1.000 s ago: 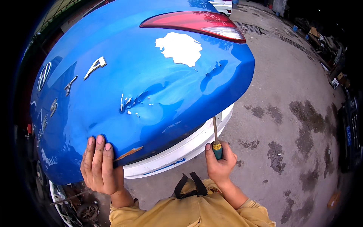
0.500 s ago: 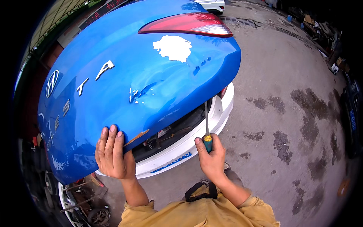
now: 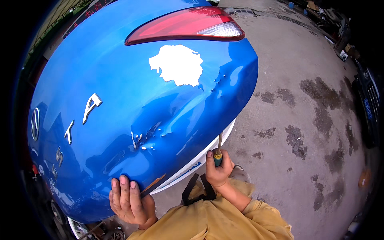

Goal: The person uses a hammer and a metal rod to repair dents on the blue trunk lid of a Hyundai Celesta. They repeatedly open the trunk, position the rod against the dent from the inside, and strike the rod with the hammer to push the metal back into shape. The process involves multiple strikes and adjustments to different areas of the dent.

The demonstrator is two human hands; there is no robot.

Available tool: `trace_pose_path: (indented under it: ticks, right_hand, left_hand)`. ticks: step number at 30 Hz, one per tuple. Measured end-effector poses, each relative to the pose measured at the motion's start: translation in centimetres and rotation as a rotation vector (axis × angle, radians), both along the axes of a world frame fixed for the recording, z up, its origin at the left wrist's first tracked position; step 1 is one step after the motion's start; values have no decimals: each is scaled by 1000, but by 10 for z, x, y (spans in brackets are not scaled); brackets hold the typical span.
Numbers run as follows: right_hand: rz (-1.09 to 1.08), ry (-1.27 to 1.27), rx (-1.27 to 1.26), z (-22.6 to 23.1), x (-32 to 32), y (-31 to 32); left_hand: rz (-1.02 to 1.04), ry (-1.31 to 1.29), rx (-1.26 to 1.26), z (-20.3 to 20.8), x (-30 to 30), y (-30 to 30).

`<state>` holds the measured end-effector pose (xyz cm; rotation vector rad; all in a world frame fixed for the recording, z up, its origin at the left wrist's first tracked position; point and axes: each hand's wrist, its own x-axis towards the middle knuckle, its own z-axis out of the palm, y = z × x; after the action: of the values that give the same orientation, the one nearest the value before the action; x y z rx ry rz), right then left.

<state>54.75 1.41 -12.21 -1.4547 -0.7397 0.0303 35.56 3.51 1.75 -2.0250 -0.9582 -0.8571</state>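
Observation:
A blue car trunk lid (image 3: pixel 100 80) fills the left and middle, with metal letters and a round badge. It bears a white bare patch (image 3: pixel 178 66), creased dents (image 3: pixel 148 138) with chipped paint, and a red and clear tail light (image 3: pixel 188 28). My left hand (image 3: pixel 130 202) grips the lid's near edge, fingers flat on top, thumb hidden, beside a brownish scraped strip (image 3: pixel 153 184). My right hand (image 3: pixel 219 172) is closed round the green and yellow handle of a screwdriver (image 3: pixel 218 157). Its shaft points up to the lid's edge; the tip is hidden beneath.
A white bumper (image 3: pixel 172 183) shows below the lid's edge. Concrete ground with dark stains (image 3: pixel 296 144) spreads to the right. The front of a dark car (image 3: pixel 370 100) stands at the far right. A drain grate (image 3: pixel 238 11) lies at the back.
The lid appears larger and lower in view, and the dark opening beneath it is now hidden. Both hands sit lower in view, with their holds kept. Less of the screwdriver's shaft shows.

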Motion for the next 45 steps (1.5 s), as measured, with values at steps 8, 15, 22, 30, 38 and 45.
trace_pose_path:
  ticks: [8,15,22,30,38,45]
  right_hand:
    - [219,230,-268,72,8,-50]
    - [138,195,-141,67,6,-27]
    - [17,77,45,16,-4,3]
    - [194,288,-109,59,5,-25]
    - [184,471,-80,72,-20,-17]
    - [66,309,1,35,-31,-7]
  left_hand:
    - [-105,-183,67,8,13,11]
    - [-108,-140,32,1,7,11]
    - [-7,-16,-7,-3,3,-8]
    - [-111,-144,-3,6,18,12]
    - [-102,-161,-38,6,16,9]
    - [-39,-49,-97,-3,6,-4]
